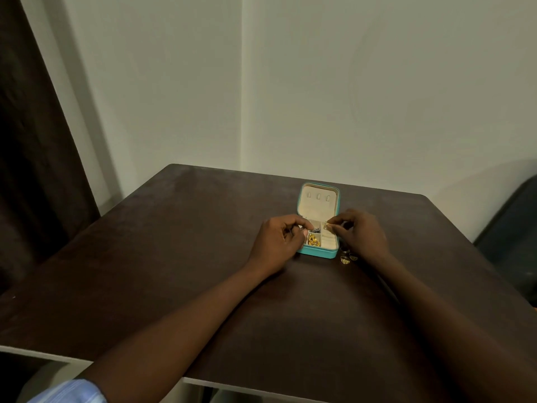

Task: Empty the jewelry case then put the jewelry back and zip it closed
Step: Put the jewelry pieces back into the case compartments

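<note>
Hanging at the far left, a dark curtain (35, 146) drops beside the pale wall (319, 82). Right of it spreads the dark counter (180, 257), and a striped sleeve (72, 392) shows at its near left edge.

Right of centre on the counter, the left hand (280, 242) rests at the left side of the case (318, 225), fingers curled and its grip pinched on a small dark piece (315, 229) over a left compartment. The teal case lies open, its lid laid flat on the far side with three small loops in the cream lining. Gold jewelry (313, 240) sits in the near left compartment; the near right compartment shows only cream lining.

At the case's right side the right hand (361, 234) has its fingers curled, its grip pinching a small pale gold piece (326, 227) over the right compartments. Just right of the case's near right corner, rings (347, 257) lie on the counter, partly under that hand. At the far right edge stands a dark chair (511, 237).
</note>
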